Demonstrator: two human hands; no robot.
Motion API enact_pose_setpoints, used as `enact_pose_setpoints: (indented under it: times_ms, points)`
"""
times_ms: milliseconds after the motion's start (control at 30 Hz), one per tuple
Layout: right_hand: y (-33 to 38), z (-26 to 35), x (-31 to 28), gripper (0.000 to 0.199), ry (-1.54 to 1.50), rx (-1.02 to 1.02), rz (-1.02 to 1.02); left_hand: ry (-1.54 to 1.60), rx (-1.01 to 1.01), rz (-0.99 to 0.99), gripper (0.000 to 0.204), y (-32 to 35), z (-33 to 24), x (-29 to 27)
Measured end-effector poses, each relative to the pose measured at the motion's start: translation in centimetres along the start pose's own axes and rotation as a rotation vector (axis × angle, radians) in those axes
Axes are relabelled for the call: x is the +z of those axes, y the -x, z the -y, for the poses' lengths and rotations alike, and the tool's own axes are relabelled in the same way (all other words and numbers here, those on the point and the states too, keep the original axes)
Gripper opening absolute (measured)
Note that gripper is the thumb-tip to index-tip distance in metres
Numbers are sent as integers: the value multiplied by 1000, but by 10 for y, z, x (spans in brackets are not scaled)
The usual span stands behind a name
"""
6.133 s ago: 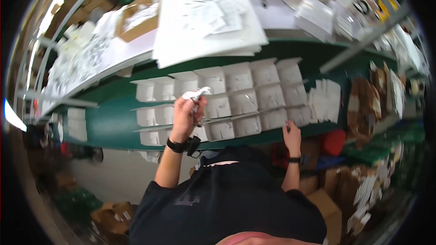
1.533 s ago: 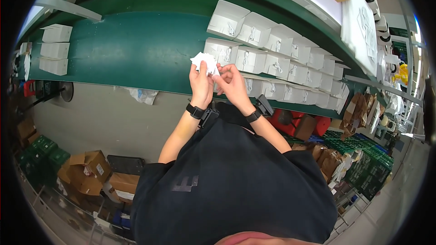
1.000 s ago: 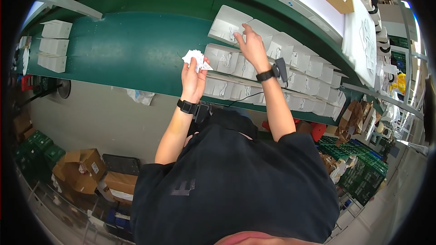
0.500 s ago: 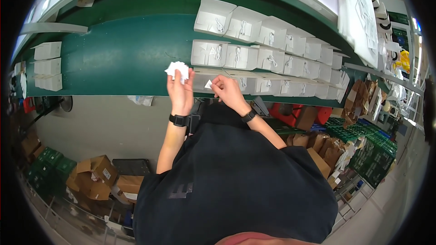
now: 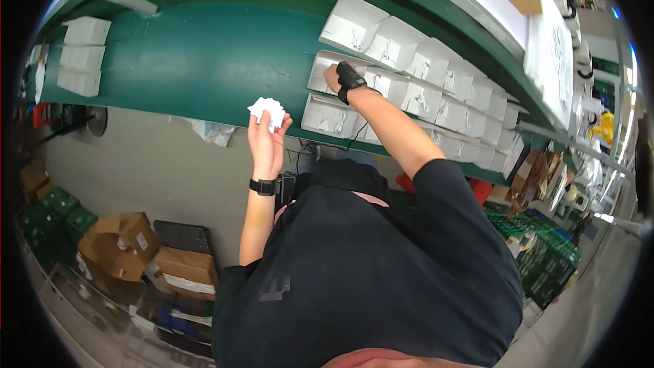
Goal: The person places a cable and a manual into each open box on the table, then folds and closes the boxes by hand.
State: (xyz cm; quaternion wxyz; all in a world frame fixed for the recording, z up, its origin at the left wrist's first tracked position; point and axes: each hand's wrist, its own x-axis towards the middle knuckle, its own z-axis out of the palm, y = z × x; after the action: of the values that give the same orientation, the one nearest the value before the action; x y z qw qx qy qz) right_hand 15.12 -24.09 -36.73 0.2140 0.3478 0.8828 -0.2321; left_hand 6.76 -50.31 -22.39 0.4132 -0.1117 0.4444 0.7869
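At ten o'clock from the middle of my view, above the near edge of the green table (image 5: 204, 48), my left hand (image 5: 268, 144) grips a bunch of paper pieces (image 5: 268, 113) between thumb and fingers. They are small, plain-looking and bright white, layered in an uneven fan with pointed corners sticking out on several sides; any print on them is too small for me to read. My right hand (image 5: 332, 78) is well apart from the left, at twelve o'clock, reaching into the end box of the middle row (image 5: 319, 70). Its fingertips are hidden, so I can't tell whether they hold anything. Nearer me, the end box of the front row (image 5: 313, 116) has a pale pointed piece lying beside a white cable (image 5: 339, 123). Toward two o'clock run three rows of open white boxes (image 5: 436, 54), many with a looped white cable inside. At eight o'clock an opened brown carton (image 5: 112, 238) carries a pale label (image 5: 142, 240), too small to read. My black shirt (image 5: 381, 272) has a dark blocky print (image 5: 275, 288) near seven o'clock.
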Motion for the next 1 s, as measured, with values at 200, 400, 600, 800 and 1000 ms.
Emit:
enact_pose_setpoints:
  times_ms: [200,400,600,800,1000]
  points:
    - [-39,-40,59,23,157,-1,-272,-50,-3,82,27,7,-1,-2]
    - [-19,-39,27,19,490,-264,-124,-53,-24,45,27,5,-5,-8]
    - [44,6,-34,14,354,-327,-156,-153,-53,116,26,-2,-8,-2]
    - [148,-64,-86,18,-50,-7,-345,-338,-205,331,29,-17,-3,44]
    - [206,-45,-109,19,-535,150,-475,-476,-311,491,29,-20,33,89]
